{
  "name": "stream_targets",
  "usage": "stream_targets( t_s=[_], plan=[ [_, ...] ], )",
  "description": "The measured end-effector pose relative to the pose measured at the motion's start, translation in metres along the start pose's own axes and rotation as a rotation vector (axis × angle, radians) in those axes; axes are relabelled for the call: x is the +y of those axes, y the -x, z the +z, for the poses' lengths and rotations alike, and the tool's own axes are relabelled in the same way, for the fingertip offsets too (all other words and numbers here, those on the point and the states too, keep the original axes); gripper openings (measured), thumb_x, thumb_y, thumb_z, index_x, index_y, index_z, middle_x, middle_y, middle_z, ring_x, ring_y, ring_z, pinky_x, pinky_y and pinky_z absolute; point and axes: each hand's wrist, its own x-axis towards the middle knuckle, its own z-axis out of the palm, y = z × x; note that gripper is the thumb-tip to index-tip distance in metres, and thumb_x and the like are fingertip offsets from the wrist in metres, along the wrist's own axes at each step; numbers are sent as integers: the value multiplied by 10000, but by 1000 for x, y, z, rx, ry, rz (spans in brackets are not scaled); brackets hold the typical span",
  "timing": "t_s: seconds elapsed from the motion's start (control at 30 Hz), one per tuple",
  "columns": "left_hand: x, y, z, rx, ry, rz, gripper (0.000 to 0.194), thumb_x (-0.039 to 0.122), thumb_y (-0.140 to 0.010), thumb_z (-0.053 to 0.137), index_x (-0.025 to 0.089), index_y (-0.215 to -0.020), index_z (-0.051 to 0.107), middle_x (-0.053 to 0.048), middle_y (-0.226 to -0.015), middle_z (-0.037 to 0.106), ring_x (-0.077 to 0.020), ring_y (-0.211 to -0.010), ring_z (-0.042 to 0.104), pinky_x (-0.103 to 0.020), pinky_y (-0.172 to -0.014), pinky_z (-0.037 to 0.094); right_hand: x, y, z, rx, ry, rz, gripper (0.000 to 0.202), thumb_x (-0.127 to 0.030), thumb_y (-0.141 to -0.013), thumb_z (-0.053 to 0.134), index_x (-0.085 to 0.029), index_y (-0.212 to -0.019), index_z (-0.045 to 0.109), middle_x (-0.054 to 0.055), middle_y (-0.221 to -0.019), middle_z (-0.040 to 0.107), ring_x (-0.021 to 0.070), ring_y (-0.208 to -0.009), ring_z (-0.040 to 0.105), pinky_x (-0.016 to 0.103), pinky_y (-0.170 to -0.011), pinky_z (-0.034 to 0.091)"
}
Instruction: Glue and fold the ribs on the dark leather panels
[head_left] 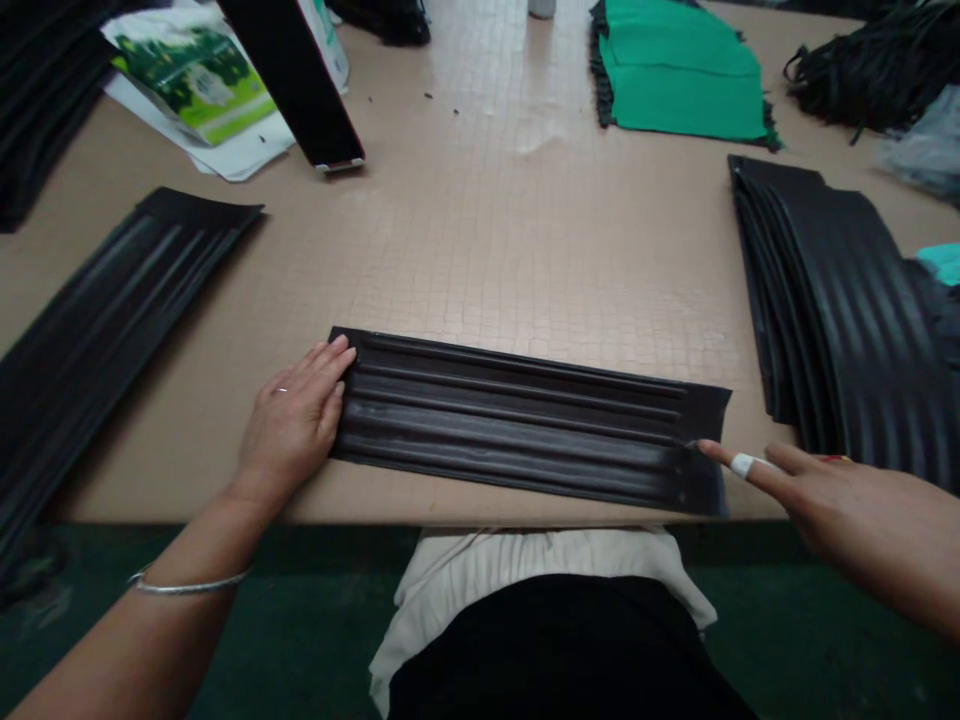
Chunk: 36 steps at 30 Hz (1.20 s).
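A long dark ribbed panel [510,420] lies flat near the front edge of the table. My left hand [296,415] rests on its left end, palm down, with the fingers laid out flat. At the right end, the index finger of my right hand [817,490] points out and touches the panel. White tape is wrapped round that finger. The other fingers of this hand are curled under, and whether they hold anything is hidden.
Dark ribbed panels are stacked [847,300] on the right, and another [127,310] lies at the left. Behind are a propped phone [300,80], a green and white packet [195,80], green fabric [682,70] and black cords [877,70].
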Motion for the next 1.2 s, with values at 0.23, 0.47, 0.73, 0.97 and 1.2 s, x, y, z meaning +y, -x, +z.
stream_targets(
  t_s=[0.23,0.47,0.73,0.97,1.2],
  plan=[
    [2,0,-1,-10,-6,-10,503,318,-1088,288,205,-1544,465,-77,-1643,442,-205,-1543,380,-435,-1273,296,-54,-76,-9,-103,149,-105,914,10,-861,517,-344,-1661,251,29,-976,630,195,-714,664,276,-537,474],
    [4,1,-2,14,1,-9,500,320,-1074,358,343,-1571,407,11,-1657,414,-212,-1528,408,-478,-1254,339,-17,-49,-2,-95,196,-92,989,65,-807,481,-331,-1667,195,4,-948,615,192,-673,628,276,-479,397],
    [-1,-2,-3,14,13,10,482,314,-1074,353,267,-1540,465,-39,-1638,450,-235,-1524,415,-488,-1258,337,-25,-65,4,-30,186,-175,924,28,-888,477,-299,-1677,125,9,-945,590,196,-707,635,286,-545,451],
    [105,-14,-13,-27,54,191,458,172,-1031,387,235,-1449,564,-63,-1583,524,-248,-1525,414,-552,-1264,330,-33,-60,8,-7,188,-140,957,49,-849,492,-274,-1675,133,-1,-939,568,193,-689,624,298,-536,498],
    [239,-30,41,-186,239,508,408,234,-1060,446,267,-1449,565,-11,-1631,451,-223,-1525,413,-569,-1281,297,-33,-56,6,-4,203,-144,922,18,-852,512,-251,-1672,188,18,-937,564,190,-664,609,308,-548,506]
  ],
)
